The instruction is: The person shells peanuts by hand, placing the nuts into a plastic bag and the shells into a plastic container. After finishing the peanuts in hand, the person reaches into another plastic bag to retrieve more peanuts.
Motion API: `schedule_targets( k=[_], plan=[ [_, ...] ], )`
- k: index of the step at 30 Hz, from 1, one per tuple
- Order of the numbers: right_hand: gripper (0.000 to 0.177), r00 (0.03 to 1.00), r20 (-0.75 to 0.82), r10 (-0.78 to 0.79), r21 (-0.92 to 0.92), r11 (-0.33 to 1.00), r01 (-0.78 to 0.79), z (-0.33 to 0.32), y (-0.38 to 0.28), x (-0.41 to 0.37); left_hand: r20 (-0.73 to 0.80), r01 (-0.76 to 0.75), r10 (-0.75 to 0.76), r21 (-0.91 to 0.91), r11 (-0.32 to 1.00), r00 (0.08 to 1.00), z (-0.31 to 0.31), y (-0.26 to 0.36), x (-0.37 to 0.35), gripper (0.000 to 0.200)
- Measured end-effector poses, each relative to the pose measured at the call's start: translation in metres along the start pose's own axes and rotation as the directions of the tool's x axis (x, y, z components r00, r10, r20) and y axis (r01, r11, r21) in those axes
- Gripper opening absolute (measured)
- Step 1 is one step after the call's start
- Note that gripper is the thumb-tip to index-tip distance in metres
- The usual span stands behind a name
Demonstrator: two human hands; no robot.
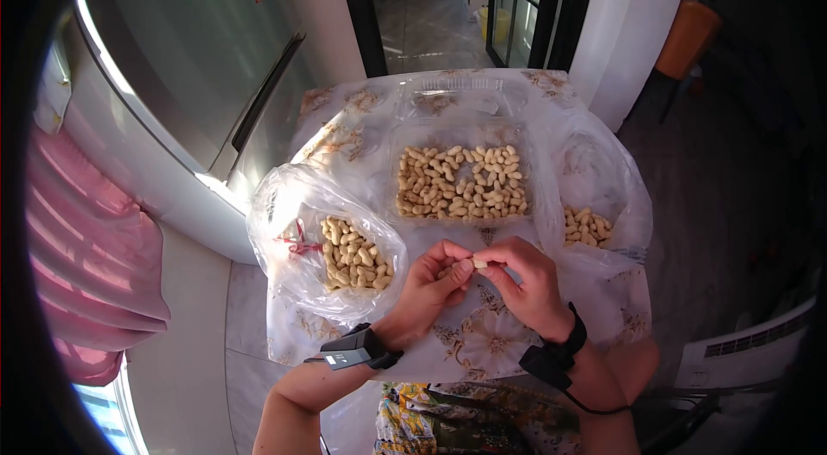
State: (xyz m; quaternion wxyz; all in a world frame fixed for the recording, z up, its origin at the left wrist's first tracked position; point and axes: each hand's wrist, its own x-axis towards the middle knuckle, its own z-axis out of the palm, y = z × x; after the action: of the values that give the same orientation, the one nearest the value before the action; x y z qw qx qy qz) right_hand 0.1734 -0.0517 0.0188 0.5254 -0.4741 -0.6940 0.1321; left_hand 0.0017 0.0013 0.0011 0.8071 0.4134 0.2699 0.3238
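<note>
You are bringing both hands together over the near part of the bench (297,330), where a flower-patterned cloth (491,343) is covering the top. Your left hand (431,284) and right hand (524,283) are pinching a small pale peanut piece (480,264) where their fingertips are meeting. Just beyond them, a clear plastic box (393,166) is holding a wide spread of unshelled peanuts (461,196), its transparent lid (457,97) lying open on the far side. To your left, a clear bag (280,196) is holding more peanuts; to your right, another bag (599,166) is holding a smaller heap. Dark devices are wrapping both your wrists.
</note>
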Motion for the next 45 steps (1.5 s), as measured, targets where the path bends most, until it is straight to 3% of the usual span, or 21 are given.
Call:
schedule_targets(
  k=[5,24,33,36,38,42,45],
  plan=[
    [0.022,0.998,0.003,0.065,0.04,0.997,-0.065,0.0,-0.002,-0.001,-0.018,-0.034,0.035,0.025,0.999,0.999,0.002,0.001,0.0,0.008],
    [0.023,0.998,-0.001,0.06,0.008,0.998,-0.06,-0.001,-0.004,0.001,-0.043,-0.049,0.048,-0.021,0.999,0.998,0.001,0.003,0.0,0.013],
    [0.022,0.998,0.008,0.058,0.023,0.998,-0.058,-0.001,-0.004,0.001,0.034,-0.074,0.075,-0.03,0.997,0.997,-0.005,0.001,0.002,0.021],
    [0.022,0.999,-0.003,0.052,0.017,0.999,-0.052,-0.002,-0.005,0.001,0.024,-0.015,0.015,0.002,1.0,1.0,-0.004,0.003,0.001,0.024],
    [0.021,0.995,-0.055,0.079,0.005,0.997,-0.079,-0.001,-0.005,0.0,0.101,0.086,-0.078,-0.082,0.993,0.992,-0.005,-0.001,0.004,0.023],
    [0.017,0.986,-0.062,0.158,0.062,0.986,-0.154,-0.001,-0.004,0.003,0.158,0.112,-0.105,-0.041,0.993,0.982,-0.009,-0.013,0.009,0.022],
    [0.016,0.994,-0.019,0.107,0.017,0.994,-0.106,0.001,-0.016,0.012,0.129,0.117,-0.119,0.021,0.993,0.984,-0.007,-0.01,0.008,0.021]
  ],
)
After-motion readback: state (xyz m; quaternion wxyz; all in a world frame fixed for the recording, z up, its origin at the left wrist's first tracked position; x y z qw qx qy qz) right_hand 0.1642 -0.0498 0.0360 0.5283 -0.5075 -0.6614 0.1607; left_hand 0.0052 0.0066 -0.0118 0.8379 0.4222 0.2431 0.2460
